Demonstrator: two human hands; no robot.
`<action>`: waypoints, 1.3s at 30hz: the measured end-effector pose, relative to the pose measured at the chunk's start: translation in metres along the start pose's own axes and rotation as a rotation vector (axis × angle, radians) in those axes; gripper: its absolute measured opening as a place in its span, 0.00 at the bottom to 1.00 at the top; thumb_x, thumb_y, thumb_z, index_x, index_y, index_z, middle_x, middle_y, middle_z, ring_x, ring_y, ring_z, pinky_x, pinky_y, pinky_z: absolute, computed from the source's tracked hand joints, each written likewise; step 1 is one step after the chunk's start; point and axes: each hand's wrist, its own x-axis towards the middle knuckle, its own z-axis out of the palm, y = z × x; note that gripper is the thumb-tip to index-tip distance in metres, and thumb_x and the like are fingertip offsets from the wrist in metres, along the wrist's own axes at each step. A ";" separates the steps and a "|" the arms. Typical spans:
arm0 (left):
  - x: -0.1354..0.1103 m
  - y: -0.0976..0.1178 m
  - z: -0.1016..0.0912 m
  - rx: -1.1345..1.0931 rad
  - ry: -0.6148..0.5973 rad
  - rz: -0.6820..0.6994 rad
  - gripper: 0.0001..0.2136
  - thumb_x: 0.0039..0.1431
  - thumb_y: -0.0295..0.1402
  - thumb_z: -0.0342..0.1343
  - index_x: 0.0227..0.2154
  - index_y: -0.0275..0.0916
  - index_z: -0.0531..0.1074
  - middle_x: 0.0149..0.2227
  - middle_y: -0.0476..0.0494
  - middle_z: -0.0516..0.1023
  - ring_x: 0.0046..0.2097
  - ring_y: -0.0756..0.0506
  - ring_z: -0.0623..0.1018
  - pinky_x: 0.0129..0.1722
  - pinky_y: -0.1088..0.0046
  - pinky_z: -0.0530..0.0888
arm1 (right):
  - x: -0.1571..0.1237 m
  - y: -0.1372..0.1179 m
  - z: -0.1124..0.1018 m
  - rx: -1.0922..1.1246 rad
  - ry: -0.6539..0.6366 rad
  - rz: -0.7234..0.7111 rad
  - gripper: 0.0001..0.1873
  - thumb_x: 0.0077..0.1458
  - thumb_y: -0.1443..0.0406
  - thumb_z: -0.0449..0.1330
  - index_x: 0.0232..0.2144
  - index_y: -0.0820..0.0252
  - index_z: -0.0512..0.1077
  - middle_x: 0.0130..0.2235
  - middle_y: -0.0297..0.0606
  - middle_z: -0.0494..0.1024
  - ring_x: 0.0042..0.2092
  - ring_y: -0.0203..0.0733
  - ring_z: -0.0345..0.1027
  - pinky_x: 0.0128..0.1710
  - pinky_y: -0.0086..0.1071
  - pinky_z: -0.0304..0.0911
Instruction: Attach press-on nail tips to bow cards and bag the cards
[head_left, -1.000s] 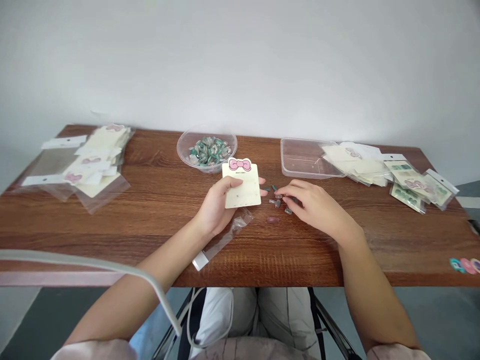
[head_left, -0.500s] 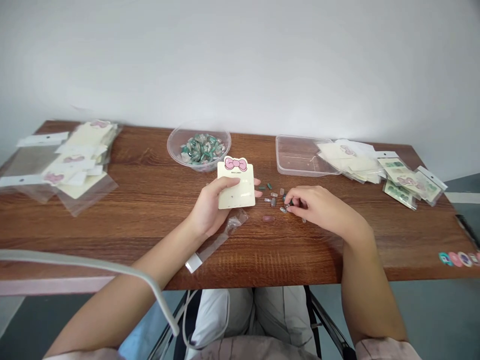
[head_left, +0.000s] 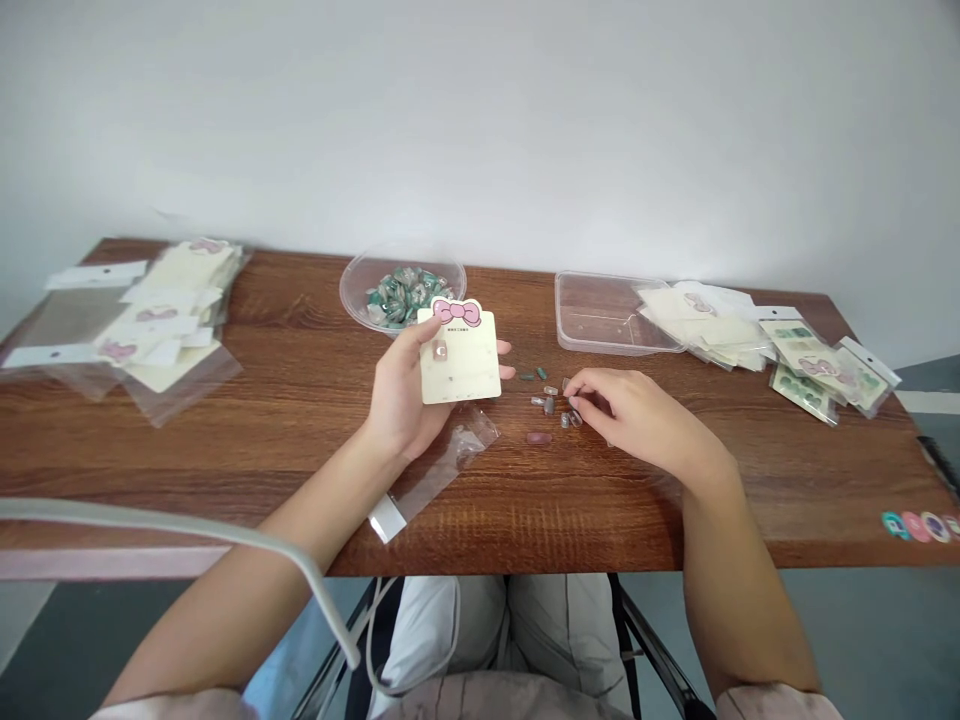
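Cream card [head_left: 461, 365] clamped in the left hand [head_left: 401, 385]; right hand's [head_left: 637, 412] fingertips [head_left: 571, 399] pinch together beside small loose charms [head_left: 550, 404], which one careless brush could scatter.

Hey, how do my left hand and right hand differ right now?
Your left hand is raised, holding a cream card with a pink bow. Your right hand is low over the table, its fingertips at small pieces. Both hands are bare.

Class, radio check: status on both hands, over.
Left hand holds bow card. Right hand at small pieces. Plastic bag below card.
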 end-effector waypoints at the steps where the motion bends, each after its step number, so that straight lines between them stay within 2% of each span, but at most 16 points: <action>1: 0.000 0.000 0.000 -0.012 -0.005 -0.004 0.17 0.61 0.41 0.56 0.46 0.34 0.76 0.40 0.36 0.85 0.40 0.36 0.86 0.44 0.58 0.81 | 0.000 -0.001 0.000 0.013 0.026 -0.002 0.09 0.68 0.67 0.53 0.40 0.54 0.74 0.41 0.35 0.83 0.41 0.44 0.75 0.41 0.38 0.64; 5: -0.002 -0.007 0.000 -0.045 -0.056 -0.063 0.16 0.63 0.42 0.55 0.45 0.36 0.75 0.38 0.37 0.85 0.37 0.37 0.86 0.39 0.62 0.81 | 0.001 -0.002 0.001 0.040 0.187 -0.046 0.08 0.69 0.64 0.54 0.41 0.53 0.74 0.42 0.37 0.82 0.42 0.46 0.75 0.42 0.40 0.67; 10: -0.005 -0.024 -0.003 -0.014 -0.094 -0.249 0.18 0.59 0.41 0.61 0.47 0.34 0.74 0.39 0.34 0.85 0.36 0.39 0.85 0.37 0.67 0.78 | 0.011 0.006 0.010 0.133 0.436 -0.124 0.08 0.69 0.61 0.56 0.42 0.53 0.74 0.42 0.40 0.82 0.43 0.48 0.76 0.44 0.43 0.72; 12: -0.005 -0.029 -0.003 -0.007 -0.099 -0.266 0.19 0.57 0.39 0.63 0.48 0.36 0.72 0.41 0.33 0.85 0.37 0.38 0.85 0.36 0.66 0.78 | 0.019 0.006 0.012 0.238 0.475 -0.133 0.08 0.68 0.59 0.57 0.42 0.52 0.75 0.44 0.41 0.82 0.46 0.49 0.77 0.48 0.45 0.73; 15: -0.007 -0.034 -0.002 -0.003 -0.129 -0.252 0.20 0.55 0.38 0.64 0.49 0.39 0.70 0.43 0.34 0.84 0.38 0.37 0.84 0.35 0.61 0.80 | 0.035 -0.005 0.008 0.401 0.467 -0.105 0.09 0.67 0.56 0.60 0.43 0.52 0.76 0.46 0.41 0.82 0.49 0.49 0.78 0.51 0.48 0.74; 17: -0.010 -0.036 -0.001 -0.012 -0.163 -0.241 0.20 0.54 0.37 0.64 0.48 0.40 0.70 0.42 0.36 0.83 0.38 0.37 0.83 0.34 0.59 0.81 | 0.049 -0.019 -0.001 0.417 0.433 -0.094 0.10 0.66 0.56 0.62 0.44 0.52 0.76 0.47 0.41 0.83 0.49 0.48 0.79 0.49 0.46 0.76; 19: -0.012 -0.038 0.000 -0.027 -0.194 -0.245 0.19 0.53 0.37 0.65 0.47 0.41 0.70 0.41 0.37 0.82 0.37 0.39 0.82 0.34 0.60 0.80 | 0.068 -0.036 -0.013 0.318 0.387 -0.128 0.09 0.65 0.57 0.62 0.44 0.53 0.77 0.47 0.41 0.83 0.47 0.48 0.79 0.46 0.44 0.75; 22: -0.013 -0.040 0.000 -0.037 -0.215 -0.280 0.19 0.52 0.37 0.65 0.45 0.41 0.69 0.40 0.40 0.81 0.36 0.42 0.81 0.37 0.62 0.79 | 0.108 -0.062 -0.029 0.000 0.282 -0.269 0.08 0.63 0.65 0.62 0.44 0.55 0.77 0.46 0.40 0.84 0.44 0.47 0.79 0.45 0.42 0.73; 25: -0.011 -0.042 0.000 -0.010 -0.224 -0.317 0.19 0.51 0.36 0.66 0.44 0.40 0.69 0.41 0.40 0.81 0.35 0.43 0.81 0.38 0.64 0.78 | 0.153 -0.084 -0.034 -0.343 0.097 -0.375 0.12 0.61 0.71 0.60 0.45 0.57 0.78 0.47 0.42 0.84 0.44 0.48 0.79 0.47 0.43 0.71; 27: -0.009 -0.044 -0.001 0.010 -0.237 -0.325 0.19 0.49 0.36 0.66 0.43 0.40 0.68 0.40 0.40 0.81 0.35 0.43 0.81 0.38 0.64 0.77 | 0.178 -0.097 -0.030 -0.531 -0.028 -0.380 0.13 0.59 0.72 0.62 0.45 0.58 0.79 0.47 0.44 0.84 0.46 0.51 0.79 0.45 0.42 0.70; 30: -0.008 -0.045 -0.002 0.004 -0.258 -0.315 0.19 0.48 0.36 0.66 0.43 0.40 0.68 0.40 0.41 0.80 0.36 0.43 0.81 0.38 0.65 0.77 | 0.205 -0.115 -0.016 -0.804 -0.235 -0.322 0.09 0.56 0.73 0.64 0.37 0.59 0.82 0.40 0.48 0.85 0.43 0.54 0.80 0.42 0.41 0.69; 33: -0.008 -0.045 -0.002 -0.001 -0.273 -0.296 0.21 0.48 0.38 0.66 0.44 0.40 0.68 0.40 0.41 0.79 0.36 0.43 0.80 0.37 0.66 0.76 | 0.220 -0.129 -0.003 -0.894 -0.326 -0.257 0.08 0.52 0.74 0.66 0.34 0.60 0.83 0.34 0.49 0.85 0.40 0.55 0.81 0.39 0.40 0.69; 36: -0.009 -0.045 -0.002 0.006 -0.290 -0.288 0.22 0.48 0.38 0.66 0.46 0.39 0.68 0.41 0.40 0.79 0.36 0.44 0.80 0.38 0.66 0.76 | 0.227 -0.137 0.007 -0.929 -0.392 -0.202 0.11 0.50 0.73 0.68 0.39 0.65 0.83 0.36 0.53 0.86 0.41 0.57 0.82 0.38 0.40 0.71; 39: -0.009 -0.045 -0.002 0.002 -0.290 -0.291 0.23 0.48 0.37 0.66 0.46 0.38 0.67 0.42 0.39 0.78 0.37 0.44 0.80 0.38 0.66 0.76 | 0.229 -0.137 0.012 -0.955 -0.426 -0.193 0.16 0.53 0.72 0.67 0.45 0.70 0.82 0.40 0.59 0.86 0.44 0.59 0.82 0.40 0.40 0.73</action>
